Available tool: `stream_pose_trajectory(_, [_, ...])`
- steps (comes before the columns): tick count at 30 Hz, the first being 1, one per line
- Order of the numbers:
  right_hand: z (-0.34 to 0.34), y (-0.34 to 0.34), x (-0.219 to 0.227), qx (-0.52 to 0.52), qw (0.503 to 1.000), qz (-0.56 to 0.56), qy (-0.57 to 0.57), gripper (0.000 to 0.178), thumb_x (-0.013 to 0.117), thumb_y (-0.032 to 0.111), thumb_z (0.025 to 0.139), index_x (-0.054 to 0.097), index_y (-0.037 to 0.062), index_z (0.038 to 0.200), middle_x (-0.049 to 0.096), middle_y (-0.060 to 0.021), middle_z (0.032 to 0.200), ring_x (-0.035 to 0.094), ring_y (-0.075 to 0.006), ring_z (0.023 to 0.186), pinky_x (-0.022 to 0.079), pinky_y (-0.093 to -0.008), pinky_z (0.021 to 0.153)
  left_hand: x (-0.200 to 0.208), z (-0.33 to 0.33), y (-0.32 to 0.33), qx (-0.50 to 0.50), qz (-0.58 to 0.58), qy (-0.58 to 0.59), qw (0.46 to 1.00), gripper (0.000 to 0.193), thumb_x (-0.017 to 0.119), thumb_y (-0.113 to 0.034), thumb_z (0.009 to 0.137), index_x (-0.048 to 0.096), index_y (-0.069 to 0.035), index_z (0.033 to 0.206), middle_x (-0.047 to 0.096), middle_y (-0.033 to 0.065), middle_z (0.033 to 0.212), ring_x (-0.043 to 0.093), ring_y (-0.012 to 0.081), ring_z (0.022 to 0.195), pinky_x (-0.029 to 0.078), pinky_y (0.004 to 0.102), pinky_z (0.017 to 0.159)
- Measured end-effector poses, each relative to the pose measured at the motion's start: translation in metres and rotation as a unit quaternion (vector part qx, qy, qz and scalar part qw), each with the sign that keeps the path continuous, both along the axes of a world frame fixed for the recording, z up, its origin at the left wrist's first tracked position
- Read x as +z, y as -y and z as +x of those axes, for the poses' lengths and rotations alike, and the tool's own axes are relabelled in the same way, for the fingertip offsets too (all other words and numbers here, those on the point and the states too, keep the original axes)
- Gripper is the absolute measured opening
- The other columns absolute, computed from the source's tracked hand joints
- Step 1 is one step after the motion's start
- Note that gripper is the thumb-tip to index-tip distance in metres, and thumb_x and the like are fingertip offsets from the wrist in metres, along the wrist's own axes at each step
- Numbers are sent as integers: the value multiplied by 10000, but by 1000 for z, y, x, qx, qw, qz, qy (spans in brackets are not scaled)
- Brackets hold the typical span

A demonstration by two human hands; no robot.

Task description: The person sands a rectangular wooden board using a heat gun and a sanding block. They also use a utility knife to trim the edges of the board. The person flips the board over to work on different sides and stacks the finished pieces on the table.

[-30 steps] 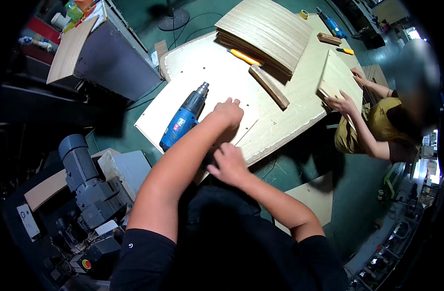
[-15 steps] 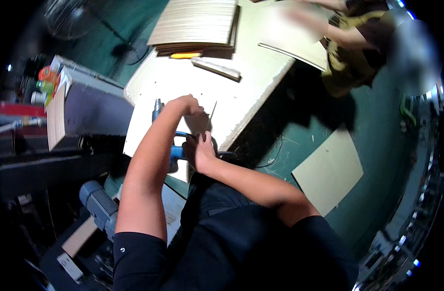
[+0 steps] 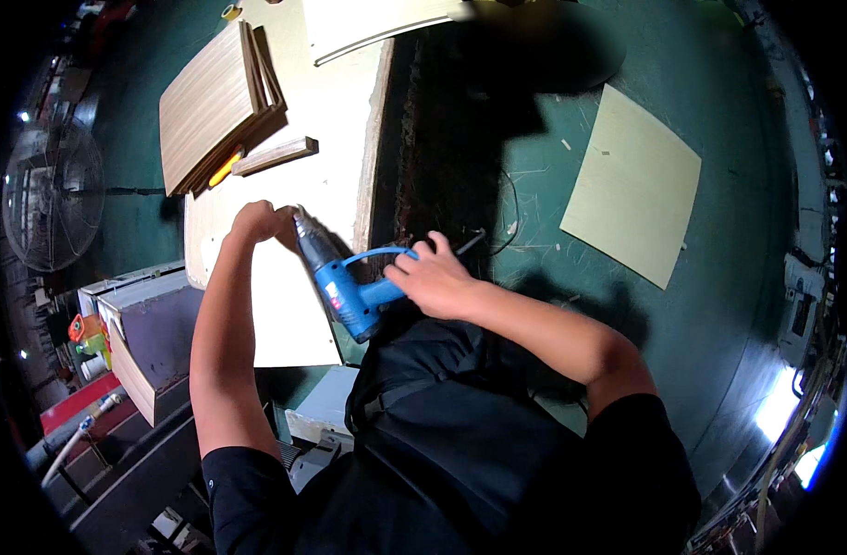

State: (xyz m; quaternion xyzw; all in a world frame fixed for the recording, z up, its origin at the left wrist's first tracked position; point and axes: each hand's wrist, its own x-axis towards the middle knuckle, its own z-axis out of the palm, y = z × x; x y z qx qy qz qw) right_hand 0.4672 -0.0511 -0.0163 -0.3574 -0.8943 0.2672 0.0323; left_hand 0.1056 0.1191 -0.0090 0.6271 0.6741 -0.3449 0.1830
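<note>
Right hand (image 3: 435, 277) now has its grip closed on the handle of the blue power drill (image 3: 345, 277); left hand (image 3: 257, 222) is pinched shut around the chuck end. A second ago the drill lay flat on the bench with the left hand just reaching it, so it's been lifted and pulled to the near edge, held at the person's front; looks like bit or chuck work. Pale sheet-topped bench (image 3: 336, 176) carries a stack of veneered boards (image 3: 211, 102) and a wood batten (image 3: 276, 155). Green floor, loose pale panel (image 3: 632, 185), fan (image 3: 52, 194) at left.
</note>
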Motion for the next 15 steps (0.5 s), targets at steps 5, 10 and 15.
stream_pose_trajectory(5, [52,15,-11,-129,992,-3,-10,553,808,189,866,606,130,1377,632,-94,1270,553,-366,1235,298,-625,1167,-20,-8,35,26,107,90,990,514,650,-440,977,738,18,1193,769,262,1136,735,419,1112,576,482,984])
stream_pose_trajectory(10, [66,-12,-11,-154,988,15,14,595,815,177,871,577,125,1414,626,-91,1274,551,-361,1235,312,-617,1166,-38,-2,97,20,240,149,959,459,736,-311,897,646,-119,1304,616,214,1259,575,417,1248,540,492,1045])
stream_pose_trajectory(15, [52,-39,-14,-108,993,54,11,618,828,183,853,566,124,1410,622,-92,1279,550,-360,1235,331,-610,1148,-39,12,127,52,332,146,931,355,759,-246,894,677,-147,1224,598,188,1270,598,385,1209,542,493,1018])
